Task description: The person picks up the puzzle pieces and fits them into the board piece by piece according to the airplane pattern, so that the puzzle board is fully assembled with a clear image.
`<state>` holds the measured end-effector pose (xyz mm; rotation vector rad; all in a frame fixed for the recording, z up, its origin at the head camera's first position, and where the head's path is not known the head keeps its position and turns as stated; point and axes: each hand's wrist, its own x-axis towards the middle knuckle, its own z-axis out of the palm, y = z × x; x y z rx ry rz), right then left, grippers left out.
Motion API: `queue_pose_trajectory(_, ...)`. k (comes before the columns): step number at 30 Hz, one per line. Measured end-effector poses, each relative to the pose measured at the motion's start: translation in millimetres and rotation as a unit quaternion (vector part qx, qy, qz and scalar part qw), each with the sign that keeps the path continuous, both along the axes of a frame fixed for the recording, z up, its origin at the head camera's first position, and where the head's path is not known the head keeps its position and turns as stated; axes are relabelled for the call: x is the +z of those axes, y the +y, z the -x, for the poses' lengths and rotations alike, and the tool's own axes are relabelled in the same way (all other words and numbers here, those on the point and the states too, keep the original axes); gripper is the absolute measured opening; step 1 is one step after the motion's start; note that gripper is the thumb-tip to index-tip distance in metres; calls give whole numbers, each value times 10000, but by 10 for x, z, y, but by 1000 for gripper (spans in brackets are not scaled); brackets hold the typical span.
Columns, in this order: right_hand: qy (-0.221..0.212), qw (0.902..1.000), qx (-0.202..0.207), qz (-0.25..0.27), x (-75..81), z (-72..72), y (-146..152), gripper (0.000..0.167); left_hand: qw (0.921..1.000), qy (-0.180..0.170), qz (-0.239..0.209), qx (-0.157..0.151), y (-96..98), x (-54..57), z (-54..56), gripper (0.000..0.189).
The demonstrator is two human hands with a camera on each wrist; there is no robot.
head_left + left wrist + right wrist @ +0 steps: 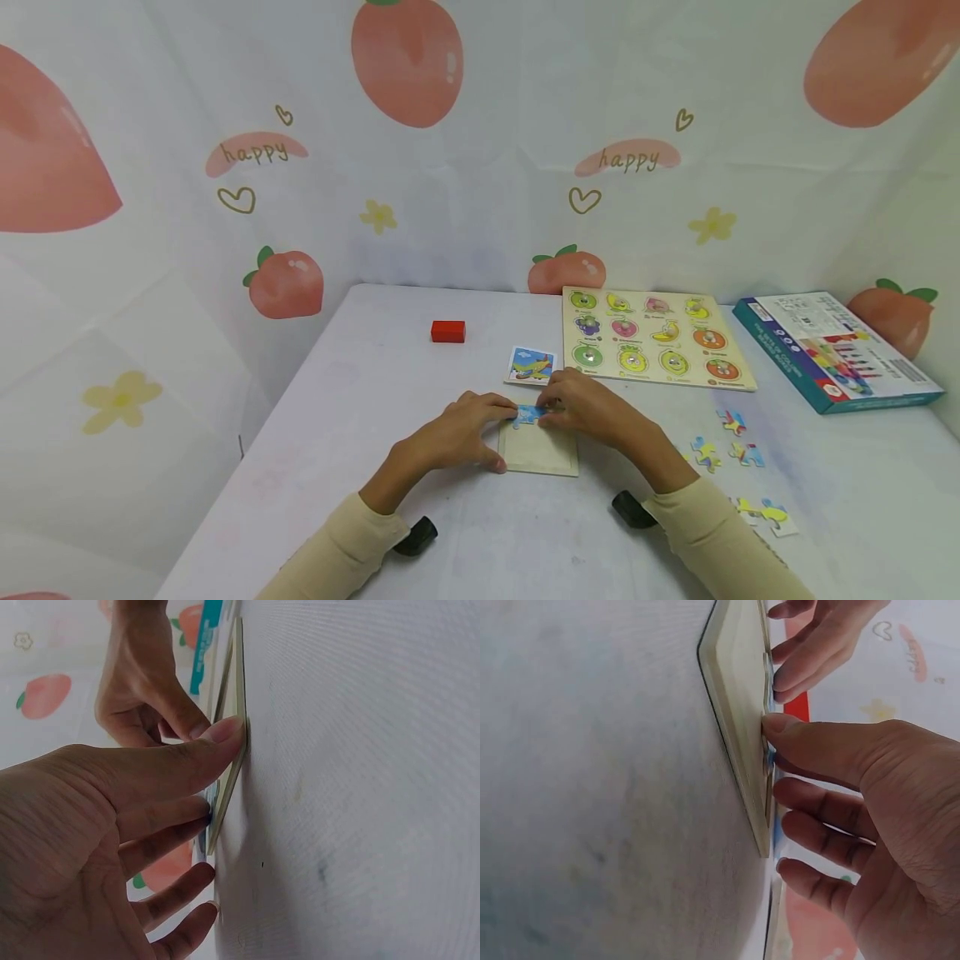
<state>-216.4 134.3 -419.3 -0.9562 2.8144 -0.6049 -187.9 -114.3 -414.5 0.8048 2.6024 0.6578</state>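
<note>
Beige sleeves (333,546) nearest — blue puzzle piece (528,413) between hands (461,432) (585,407).

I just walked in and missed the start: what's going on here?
A person is working with both hands at a pale puzzle tray. Their right hand has its thumb and fingertips at a blue puzzle section at the tray's far end; their left hand has its thumb at the tray's left edge and fingertips by the same section. The tray's near part is unfilled. Several loose puzzle pieces lie to the right, and a picture card lies just beyond the tray.
</note>
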Motion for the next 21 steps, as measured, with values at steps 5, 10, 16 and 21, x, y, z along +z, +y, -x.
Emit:
queue_pose_trajectory(5, -49, 10000, -60, -34, 26, -25, -8, 20, 10000, 5, -6, 14, 1, -2, -1, 75)
queue_pose_trajectory(10, -116, 9998, -136, 17, 33, -25, -9, 20, 10000, 8, -16, 11, 5, -10, 1, 74)
queue_pose_trajectory(16, -180, 9995, -177, 180, 13, -21, 8, 20, 9993, 7, -101, -357, 22, -21, -2, 71)
queue_pose_trajectory(21, -169, 9994, -156, 254, 2, -13, 14, 18, 9967, 10, -150, -794, 36, -24, -5, 69)
